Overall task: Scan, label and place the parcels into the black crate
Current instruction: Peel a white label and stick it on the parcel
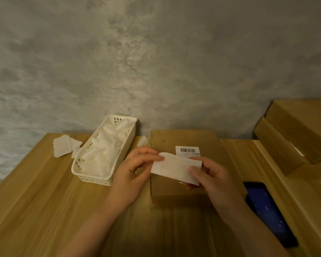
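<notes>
Pinched between both hands, a white label point(176, 168) is held by the left hand point(132, 175) at its left end and the right hand point(209, 179) at its right, just above a cardboard parcel point(183, 190) bearing a barcode sticker point(188, 150).

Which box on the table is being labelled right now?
Start at the white basket on the wooden table. Just right of it lies a flat cardboard parcel, under both hands. Unlike the boxes stacked at far right, it has a barcode sticker on top.
</notes>
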Demonstrator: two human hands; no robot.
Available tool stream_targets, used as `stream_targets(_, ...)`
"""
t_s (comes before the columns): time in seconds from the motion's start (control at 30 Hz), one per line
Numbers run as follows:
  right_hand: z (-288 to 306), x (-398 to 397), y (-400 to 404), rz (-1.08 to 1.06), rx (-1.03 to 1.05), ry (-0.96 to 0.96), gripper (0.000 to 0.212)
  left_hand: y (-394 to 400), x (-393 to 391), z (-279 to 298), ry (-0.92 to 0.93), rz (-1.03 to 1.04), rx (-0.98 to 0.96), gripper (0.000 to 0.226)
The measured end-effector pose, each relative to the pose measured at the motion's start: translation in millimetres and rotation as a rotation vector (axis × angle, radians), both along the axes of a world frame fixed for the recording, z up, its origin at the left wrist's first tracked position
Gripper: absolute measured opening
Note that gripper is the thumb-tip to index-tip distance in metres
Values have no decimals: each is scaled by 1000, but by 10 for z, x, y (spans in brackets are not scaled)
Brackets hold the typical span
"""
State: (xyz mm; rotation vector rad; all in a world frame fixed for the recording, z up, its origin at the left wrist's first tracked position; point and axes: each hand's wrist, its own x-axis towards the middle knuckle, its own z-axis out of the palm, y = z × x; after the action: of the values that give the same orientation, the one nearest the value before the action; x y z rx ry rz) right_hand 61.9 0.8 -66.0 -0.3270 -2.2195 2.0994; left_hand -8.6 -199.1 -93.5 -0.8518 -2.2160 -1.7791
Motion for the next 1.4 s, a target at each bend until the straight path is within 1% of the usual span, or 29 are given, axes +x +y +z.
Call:
stream_targets(0.1,42,92,71,-7,94,95,18,85,117,27,-163,62,41,31)
stream_targets(0.17,51,134,102,4,154,144,20,119,161,45,-263,76,76,25)
stream_targets(0.23,56,161,116,13,200,170,22,109,177,65,-322,67,62,16)
stream_targets(0.33,58,183,125,26,223,176,22,71,188,79,-323,29,-44,17)
stream_targets(0.47,64,197,114,65,254,165,21,34,170,111,-350,36,-60,20)
stream_targets(0.6,41,209,94,130,299,138,19,-55,53,141,-326,10,-160,22)
stream_targets(0.77,4,194,84,146,282,121,17,-122,6,236,-319,-71,-263,21)
stream_targets(1.03,-31,182,82,154,262,105,18,-168,23,231,-361,-149,-286,17)
stream_targets(1.4,-49,168,80,146,271,110,16,-185,25,228,-388,-166,-271,17)
